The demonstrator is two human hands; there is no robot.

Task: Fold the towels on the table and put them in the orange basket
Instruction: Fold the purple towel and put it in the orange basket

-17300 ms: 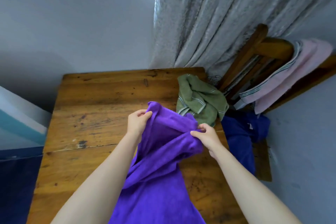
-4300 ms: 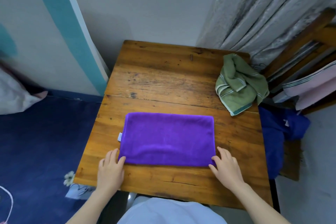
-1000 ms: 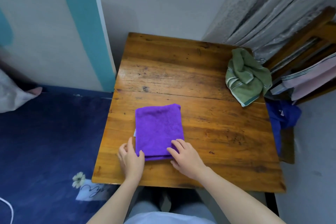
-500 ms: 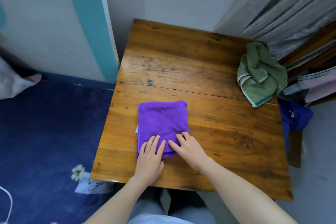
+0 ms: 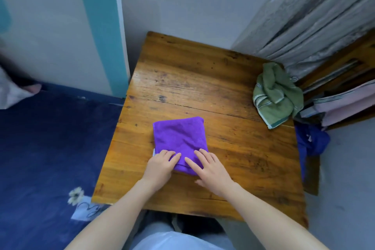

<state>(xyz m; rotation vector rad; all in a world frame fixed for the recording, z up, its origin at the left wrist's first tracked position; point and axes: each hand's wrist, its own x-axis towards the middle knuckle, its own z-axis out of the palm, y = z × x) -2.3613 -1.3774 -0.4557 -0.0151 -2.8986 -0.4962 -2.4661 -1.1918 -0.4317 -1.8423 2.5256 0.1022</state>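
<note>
Both hands pressed the folded purple towel (image 5: 179, 138) flat at the near edge of the wooden table (image 5: 233, 148).

The left hand (image 5: 160, 165) and right hand (image 5: 209, 168) lay open, fingers spread, gripping nothing, seemingly to set the crease. A crumpled green towel (image 5: 276, 95) waited unfolded at the far right corner; the orange basket was out of view.

Folded towel (image 5: 179, 138) left of crumpled towel (image 5: 276, 95) on table (image 5: 243, 152).
</note>
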